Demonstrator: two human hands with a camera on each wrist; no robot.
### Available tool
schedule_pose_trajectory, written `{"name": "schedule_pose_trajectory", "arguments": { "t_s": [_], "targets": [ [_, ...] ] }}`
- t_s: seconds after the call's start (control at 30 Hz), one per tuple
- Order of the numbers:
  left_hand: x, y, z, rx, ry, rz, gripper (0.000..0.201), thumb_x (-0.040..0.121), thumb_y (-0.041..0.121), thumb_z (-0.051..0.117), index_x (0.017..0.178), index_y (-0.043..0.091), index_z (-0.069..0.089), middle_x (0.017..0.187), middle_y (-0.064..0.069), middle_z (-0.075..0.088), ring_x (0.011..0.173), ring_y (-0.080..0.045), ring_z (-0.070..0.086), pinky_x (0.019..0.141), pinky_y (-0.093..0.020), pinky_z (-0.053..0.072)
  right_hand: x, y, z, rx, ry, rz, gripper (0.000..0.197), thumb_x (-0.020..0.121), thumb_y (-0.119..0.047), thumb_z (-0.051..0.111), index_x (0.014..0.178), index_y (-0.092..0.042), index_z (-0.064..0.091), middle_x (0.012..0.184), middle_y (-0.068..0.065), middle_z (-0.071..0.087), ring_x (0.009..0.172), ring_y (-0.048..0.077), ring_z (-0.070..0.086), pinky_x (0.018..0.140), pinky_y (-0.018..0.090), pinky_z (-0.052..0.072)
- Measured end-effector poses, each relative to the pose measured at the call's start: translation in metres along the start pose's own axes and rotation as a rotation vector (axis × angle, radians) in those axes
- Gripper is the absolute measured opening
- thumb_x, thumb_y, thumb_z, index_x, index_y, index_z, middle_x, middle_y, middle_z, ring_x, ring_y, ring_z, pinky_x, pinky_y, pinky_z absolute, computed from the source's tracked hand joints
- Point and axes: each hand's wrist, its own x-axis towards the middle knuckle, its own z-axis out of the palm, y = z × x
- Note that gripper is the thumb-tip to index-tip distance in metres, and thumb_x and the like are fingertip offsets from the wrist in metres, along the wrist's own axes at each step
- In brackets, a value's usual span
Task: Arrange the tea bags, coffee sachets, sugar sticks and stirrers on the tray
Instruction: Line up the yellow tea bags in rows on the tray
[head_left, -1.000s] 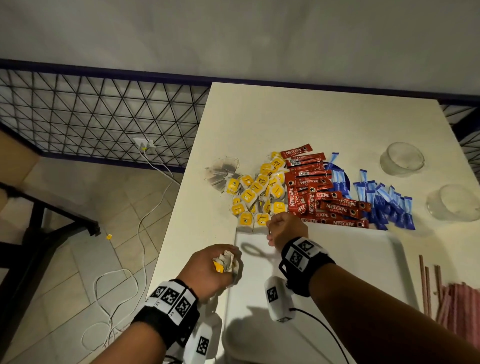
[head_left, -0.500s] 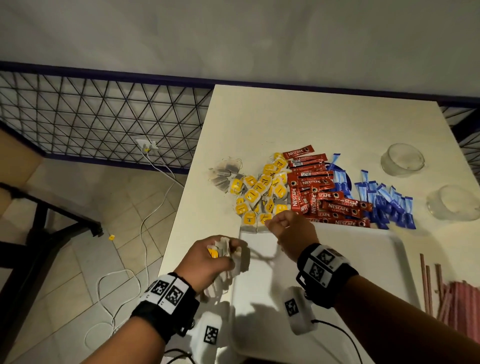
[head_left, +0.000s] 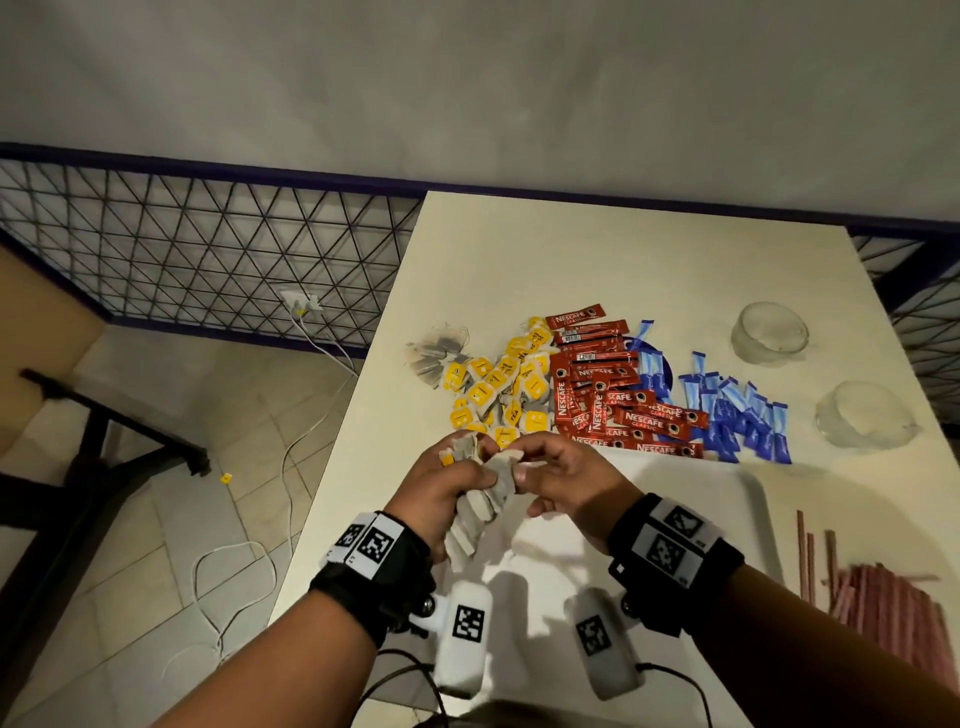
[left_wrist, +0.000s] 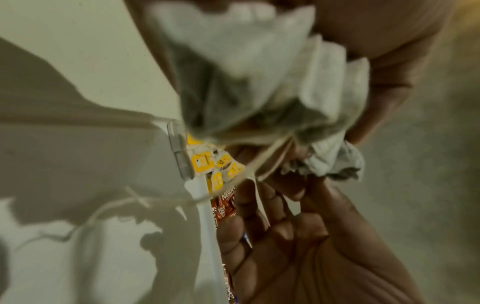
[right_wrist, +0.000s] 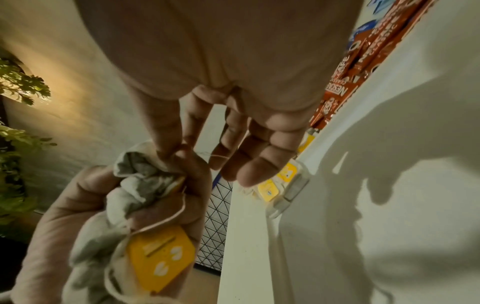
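My left hand (head_left: 451, 480) grips a bunch of tea bags (head_left: 480, 512) above the white tray's (head_left: 680, 512) far left corner; a yellow tag (right_wrist: 161, 261) shows in the fist. My right hand (head_left: 513, 466) meets it, thumb and forefinger pinching one tea bag (right_wrist: 145, 164) at the top of the bunch, the other fingers (right_wrist: 255, 168) loose. Beyond the tray lie the tea bag pile (head_left: 498, 387), red coffee sachets (head_left: 615, 402) and blue sugar sticks (head_left: 740, 413). Reddish stirrers (head_left: 883, 597) lie to the right of the tray.
Two clear glass bowls (head_left: 770, 332) (head_left: 863, 415) stand at the table's right side. The table's left edge (head_left: 332, 467) drops to a tiled floor with white cables (head_left: 234, 566). A black mesh fence (head_left: 208, 244) runs behind.
My hands have come together: the left rose rightward with its bunch, and the right swung left from the pile and now pinches a bag in that bunch.
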Motion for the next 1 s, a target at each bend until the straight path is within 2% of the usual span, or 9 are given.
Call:
{"name": "schedule_pose_trajectory", "arguments": {
  "t_s": [0.1, 0.2, 0.37, 0.5, 0.63, 0.77, 0.9, 0.93, 1.0],
  "targets": [
    [-0.008, -0.003, 0.015, -0.029, 0.064, 0.001, 0.034, 0.047, 0.01, 0.065, 0.08, 0.008, 0.058, 0.066, -0.011, 0.055, 0.055, -0.021, 0.051, 0.054, -0.025, 0.041, -0.012, -0.007, -0.014, 0.0, 0.011, -0.017, 0.013, 0.087, -0.001, 0.063, 0.088, -0.013, 0.059, 0.083, 0.002, 0.065, 0.063, 0.002, 0.065, 0.054, 0.019, 0.048],
    [-0.013, -0.011, 0.025, -0.045, 0.112, 0.015, 0.028, 0.05, 0.008, 0.064, 0.078, 0.01, 0.057, 0.063, -0.011, 0.054, 0.054, -0.022, 0.05, 0.051, -0.024, 0.04, -0.02, -0.009, -0.027, -0.074, 0.011, -0.065, 0.009, 0.086, -0.004, 0.066, 0.088, -0.012, 0.063, 0.077, 0.002, 0.066, 0.065, 0.006, 0.061, 0.058, 0.022, 0.047],
    [-0.024, -0.016, 0.051, -0.243, 0.005, 0.005, 0.02, 0.064, -0.006, 0.056, 0.081, 0.005, 0.054, 0.075, -0.022, 0.061, 0.07, -0.031, 0.062, 0.051, -0.025, 0.049, -0.025, -0.009, -0.039, -0.188, 0.083, -0.143, 0.009, 0.085, -0.009, 0.07, 0.093, -0.013, 0.071, 0.076, 0.004, 0.068, 0.065, 0.014, 0.062, 0.056, 0.023, 0.048],
    [-0.027, -0.02, 0.052, -0.196, 0.07, 0.018, 0.011, 0.068, 0.004, 0.055, 0.074, 0.006, 0.064, 0.067, -0.016, 0.055, 0.053, -0.021, 0.049, 0.046, -0.019, 0.039, -0.029, -0.016, -0.043, -0.172, 0.112, -0.186, 0.018, 0.084, -0.011, 0.071, 0.081, -0.029, 0.071, 0.07, -0.009, 0.068, 0.062, 0.01, 0.058, 0.057, 0.024, 0.051],
    [-0.029, -0.021, 0.039, -0.129, 0.196, 0.002, 0.019, 0.069, 0.009, 0.06, 0.084, -0.002, 0.054, 0.068, -0.018, 0.058, 0.051, -0.021, 0.049, 0.046, -0.02, 0.04, -0.032, -0.026, -0.049, -0.191, 0.066, -0.174, 0.012, 0.087, -0.01, 0.067, 0.097, -0.015, 0.07, 0.072, 0.003, 0.063, 0.06, 0.014, 0.059, 0.06, 0.029, 0.051],
    [-0.029, -0.014, 0.016, 0.23, 0.365, 0.124, 0.023, 0.055, 0.009, 0.067, 0.077, 0.011, 0.062, 0.07, -0.016, 0.064, 0.058, -0.024, 0.056, 0.051, -0.026, 0.047, -0.018, -0.025, -0.053, -0.483, 0.128, -0.169, 0.019, 0.089, -0.011, 0.058, 0.088, -0.028, 0.067, 0.059, -0.009, 0.05, 0.054, 0.014, 0.054, 0.053, 0.027, 0.044],
    [-0.032, -0.002, 0.015, 0.705, 0.173, 0.189, 0.032, 0.064, 0.007, 0.068, 0.089, 0.026, 0.07, 0.07, 0.009, 0.066, 0.054, -0.011, 0.057, 0.054, -0.021, 0.048, -0.008, -0.024, -0.047, -0.619, 0.144, -0.074, 0.017, 0.086, -0.017, 0.059, 0.079, -0.031, 0.067, 0.064, -0.006, 0.064, 0.057, 0.013, 0.06, 0.054, 0.027, 0.048],
    [-0.031, 0.0, 0.016, 0.824, 0.126, 0.239, 0.033, 0.066, 0.008, 0.065, 0.095, 0.023, 0.071, 0.076, 0.014, 0.067, 0.06, -0.004, 0.06, 0.06, -0.017, 0.048, -0.006, -0.025, -0.043, -0.603, 0.153, -0.052, 0.019, 0.085, -0.017, 0.06, 0.077, -0.033, 0.065, 0.062, -0.007, 0.063, 0.054, 0.012, 0.059, 0.051, 0.025, 0.044],
    [-0.027, 0.002, 0.018, 1.076, 0.019, 0.38, 0.044, 0.063, 0.016, 0.061, 0.105, 0.021, 0.072, 0.106, 0.016, 0.068, 0.095, 0.001, 0.063, 0.085, -0.015, 0.046, -0.002, -0.026, -0.036, -0.564, 0.186, -0.019, 0.022, 0.082, -0.016, 0.06, 0.075, -0.037, 0.062, 0.063, -0.005, 0.064, 0.053, 0.013, 0.059, 0.05, 0.027, 0.045]
  ]
}}
